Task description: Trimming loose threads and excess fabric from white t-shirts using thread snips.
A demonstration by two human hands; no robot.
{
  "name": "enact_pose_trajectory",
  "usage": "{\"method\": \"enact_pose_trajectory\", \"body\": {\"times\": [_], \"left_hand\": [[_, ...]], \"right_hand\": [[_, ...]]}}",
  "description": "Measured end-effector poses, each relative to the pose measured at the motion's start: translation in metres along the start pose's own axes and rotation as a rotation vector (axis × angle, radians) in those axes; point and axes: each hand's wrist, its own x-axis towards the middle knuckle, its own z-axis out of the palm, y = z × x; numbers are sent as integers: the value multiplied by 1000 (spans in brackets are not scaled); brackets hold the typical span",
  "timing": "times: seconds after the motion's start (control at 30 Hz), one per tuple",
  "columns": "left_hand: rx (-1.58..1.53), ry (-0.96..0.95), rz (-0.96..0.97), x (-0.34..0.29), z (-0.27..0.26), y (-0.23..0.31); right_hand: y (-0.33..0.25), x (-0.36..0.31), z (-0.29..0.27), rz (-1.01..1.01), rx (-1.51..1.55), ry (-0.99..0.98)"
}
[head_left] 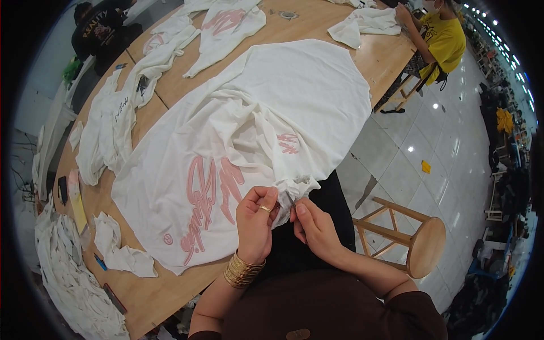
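Observation:
A large white garment (pixel 317 85) with pink script printing spreads over the wooden table, and its gathered end hangs toward my lap. My left hand (pixel 255 218), with a ring and several gold bangles at the wrist, pinches the bunched fabric at that end. Close beside it, my right hand (pixel 315 225) is closed, thumb against fingers, on a thin dark metal tool (pixel 292 201) whose tip meets the fabric. Most of this tool is hidden by the fingers, so its kind cannot be made out.
More white garments (pixel 110 124) lie on the wooden table (pixel 170 292). A heap of white cloth (pixel 71 272) hangs at the left edge. A wooden stool (pixel 426 246) stands on the tiled floor to my right. A person in yellow (pixel 445 42) works at the far right; another in black (pixel 99 28) is far left.

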Motion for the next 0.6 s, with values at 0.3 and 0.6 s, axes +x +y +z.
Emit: {"method": "enact_pose_trajectory", "body": {"times": [0.3, 0.6], "left_hand": [[-23, -17, -15, -1, 0, 0], [-22, -1, 5, -1, 0, 0]], "right_hand": [[4, 4, 2, -21, 23, 58], [1, 3, -6, 81, 192, 158]]}}
